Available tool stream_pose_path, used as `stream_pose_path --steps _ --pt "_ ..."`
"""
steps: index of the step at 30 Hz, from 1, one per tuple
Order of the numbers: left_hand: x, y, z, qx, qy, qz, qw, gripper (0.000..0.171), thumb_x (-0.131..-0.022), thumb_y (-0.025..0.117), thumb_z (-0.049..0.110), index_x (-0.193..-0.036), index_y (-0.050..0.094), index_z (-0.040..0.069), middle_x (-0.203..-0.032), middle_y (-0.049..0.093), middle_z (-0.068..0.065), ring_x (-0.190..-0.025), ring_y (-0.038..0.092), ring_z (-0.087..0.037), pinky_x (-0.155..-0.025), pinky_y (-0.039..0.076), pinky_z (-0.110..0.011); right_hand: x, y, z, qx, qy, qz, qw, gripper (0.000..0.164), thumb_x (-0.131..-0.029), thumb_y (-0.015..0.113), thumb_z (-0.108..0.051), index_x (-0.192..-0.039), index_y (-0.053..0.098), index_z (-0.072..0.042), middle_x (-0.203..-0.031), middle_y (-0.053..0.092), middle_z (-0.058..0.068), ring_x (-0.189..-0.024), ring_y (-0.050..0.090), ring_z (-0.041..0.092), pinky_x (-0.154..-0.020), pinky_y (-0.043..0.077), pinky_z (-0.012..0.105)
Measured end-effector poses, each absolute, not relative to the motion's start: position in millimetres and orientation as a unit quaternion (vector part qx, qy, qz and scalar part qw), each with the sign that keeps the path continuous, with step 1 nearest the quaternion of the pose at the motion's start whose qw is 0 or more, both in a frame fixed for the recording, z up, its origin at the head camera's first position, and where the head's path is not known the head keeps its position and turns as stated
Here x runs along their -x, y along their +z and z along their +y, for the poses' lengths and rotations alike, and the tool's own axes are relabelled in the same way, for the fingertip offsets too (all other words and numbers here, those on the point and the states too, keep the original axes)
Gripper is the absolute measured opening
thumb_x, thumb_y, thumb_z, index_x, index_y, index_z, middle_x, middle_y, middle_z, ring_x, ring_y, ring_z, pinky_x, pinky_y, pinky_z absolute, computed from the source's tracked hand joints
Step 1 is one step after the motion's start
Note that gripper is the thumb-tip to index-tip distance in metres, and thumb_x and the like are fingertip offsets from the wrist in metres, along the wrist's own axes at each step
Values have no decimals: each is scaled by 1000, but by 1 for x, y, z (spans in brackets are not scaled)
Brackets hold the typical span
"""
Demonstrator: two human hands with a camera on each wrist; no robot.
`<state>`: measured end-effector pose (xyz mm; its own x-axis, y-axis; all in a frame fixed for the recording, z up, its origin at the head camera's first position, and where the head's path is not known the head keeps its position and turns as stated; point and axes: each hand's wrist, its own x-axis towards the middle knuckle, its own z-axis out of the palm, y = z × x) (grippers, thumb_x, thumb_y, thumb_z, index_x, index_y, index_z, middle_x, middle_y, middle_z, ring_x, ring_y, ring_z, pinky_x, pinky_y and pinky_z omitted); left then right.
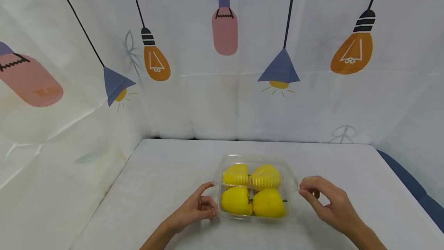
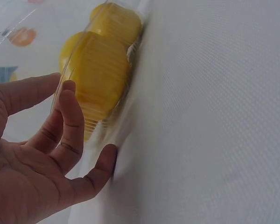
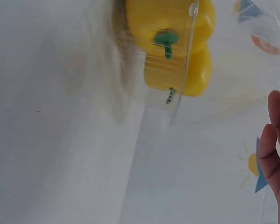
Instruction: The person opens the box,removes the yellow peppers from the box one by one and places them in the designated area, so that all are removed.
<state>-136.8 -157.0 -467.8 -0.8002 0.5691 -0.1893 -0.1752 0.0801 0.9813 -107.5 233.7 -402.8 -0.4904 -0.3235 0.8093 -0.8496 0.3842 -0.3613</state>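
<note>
A clear plastic clamshell box (image 1: 289, 207) sits on the white table with several yellow bell peppers (image 1: 268, 203) in it. Its see-through lid (image 1: 286, 171) stands partly raised, its ridged edge crossing in front of the back peppers. My right hand (image 1: 331, 201) pinches the lid's right front corner between thumb and forefinger. At the box's left side is my left hand (image 1: 194, 208), one fingertip at the rim and the other fingers loosely bent by the wall. Green stems (image 3: 166, 42) show through the plastic in the right wrist view.
The white table (image 1: 166, 173) reaches back to a pale hanging cloth (image 1: 194, 103) printed with lamps and bulbs. More cloth hangs along the left edge. Something dark blue (image 1: 409, 180) lies beyond the table's right edge.
</note>
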Motion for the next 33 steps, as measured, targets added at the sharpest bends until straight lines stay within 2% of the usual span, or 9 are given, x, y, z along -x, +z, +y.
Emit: stream_pose_path --steps 6,11,15,17,22,26,33 --pt "137 -470 -158 -161 661 677 281 80 -91 70 6 -153 20 7 -101 66 -16 -84 62 -22 -79 53 -28 125 -405 234 -386 405 -745 362 19 -97 65 -19 -93 65 0 -89 63 4 -78 52 6 -60 43 16" --pt "138 -471 -158 -172 663 670 286 81 -92 69 6 -154 17 7 -100 66 -14 -83 61 -20 -78 53 -27 141 -413 242 -366 395 -761 362 20 -97 65 -22 -97 66 -2 -91 64 2 -80 53 5 -63 45 14" --pt "138 -471 -159 -181 662 669 287 82 -92 69 6 -154 15 6 -99 66 -14 -82 60 -19 -78 52 -26 148 -414 247 -343 388 -779 352 21 -93 71 -18 -106 66 -3 -97 65 4 -86 55 6 -65 46 14" --pt "139 -470 -159 -183 659 670 288 83 -92 69 6 -154 15 6 -99 66 -13 -82 60 -19 -78 52 -26 150 -412 247 -325 383 -795 339 29 -87 76 -11 -114 65 -3 -104 65 4 -90 56 6 -67 47 14" --pt "139 -469 -159 -181 657 671 292 84 -91 70 6 -154 14 6 -98 66 -13 -82 60 -18 -78 52 -26 154 -407 246 -285 367 -836 292 65 -76 80 6 -134 55 -7 -124 60 4 -102 54 7 -74 47 14" --pt "138 -469 -160 -188 657 669 293 84 -91 69 5 -154 13 6 -100 66 -13 -83 61 -18 -78 51 -26 160 -403 248 -264 355 -856 269 77 -78 79 5 -145 45 -13 -132 56 3 -105 52 5 -76 46 12" --pt "139 -471 -161 -197 658 667 290 83 -92 68 6 -154 14 5 -100 66 -14 -84 61 -19 -79 51 -26 173 -400 246 -274 358 -862 231 90 -82 77 1 -155 27 -17 -130 56 8 -115 49 2 -81 48 14"
